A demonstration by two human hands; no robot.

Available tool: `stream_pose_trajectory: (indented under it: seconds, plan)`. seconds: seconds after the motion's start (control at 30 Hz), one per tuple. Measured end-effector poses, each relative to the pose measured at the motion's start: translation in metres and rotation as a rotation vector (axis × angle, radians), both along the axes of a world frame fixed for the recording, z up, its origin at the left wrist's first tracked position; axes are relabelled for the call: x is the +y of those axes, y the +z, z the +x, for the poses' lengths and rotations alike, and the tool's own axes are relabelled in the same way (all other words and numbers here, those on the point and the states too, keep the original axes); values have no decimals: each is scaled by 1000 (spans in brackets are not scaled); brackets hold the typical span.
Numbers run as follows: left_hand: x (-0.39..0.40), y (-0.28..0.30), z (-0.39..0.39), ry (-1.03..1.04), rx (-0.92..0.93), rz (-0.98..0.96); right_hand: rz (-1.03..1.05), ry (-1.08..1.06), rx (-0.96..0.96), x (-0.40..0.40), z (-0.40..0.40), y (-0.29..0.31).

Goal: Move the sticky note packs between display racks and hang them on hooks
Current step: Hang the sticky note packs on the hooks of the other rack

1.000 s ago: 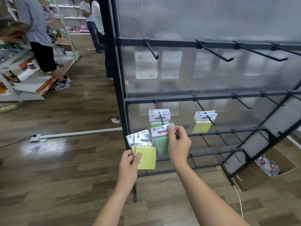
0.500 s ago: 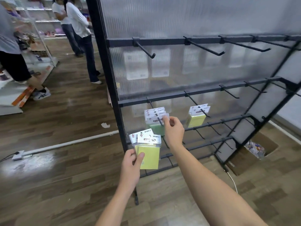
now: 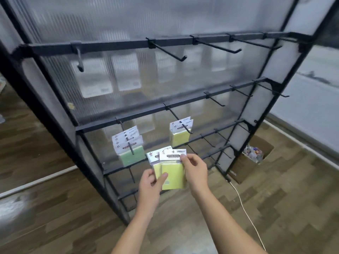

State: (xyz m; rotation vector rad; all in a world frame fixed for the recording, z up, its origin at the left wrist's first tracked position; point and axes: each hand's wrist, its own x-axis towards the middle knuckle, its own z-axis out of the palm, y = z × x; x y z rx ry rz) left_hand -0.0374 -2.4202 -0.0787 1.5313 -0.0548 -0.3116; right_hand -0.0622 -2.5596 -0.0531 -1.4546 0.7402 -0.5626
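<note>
You're gripping yellow packs (image 3: 171, 177) in left hand (image 3: 149, 187), right hand (image 3: 195, 169) pinching front header; risking second pack slipping out while separating.

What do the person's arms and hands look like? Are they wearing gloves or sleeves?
No gloves and no sleeves show. Both forearms are bare from the bottom edge of the picture up to the wrists. The left hand and the right hand are bare too, with no rings, watch or bracelet showing. The fingernails look short and plain. Anything worn higher up the arms is out of view.
</note>
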Motion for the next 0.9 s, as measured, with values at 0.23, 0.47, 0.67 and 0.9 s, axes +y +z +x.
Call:
stream_pose_trajectory:
  seconds: [0.23, 0.47, 0.67, 0.9]
  plan:
    - [-53, -4, 8, 101, -42, 99, -171, -32, -131, -71, 4, 24]
    - [-76, -11, 1, 253, -40, 107, -201, 110, -98, -93, 27, 21]
    - [-80, -7, -8, 341, -64, 75, -213, 162, -104, -98, 41, 21]
    - [-76, -3, -10, 375, -39, 89, -237, 187, -101, -100, 96, 22]
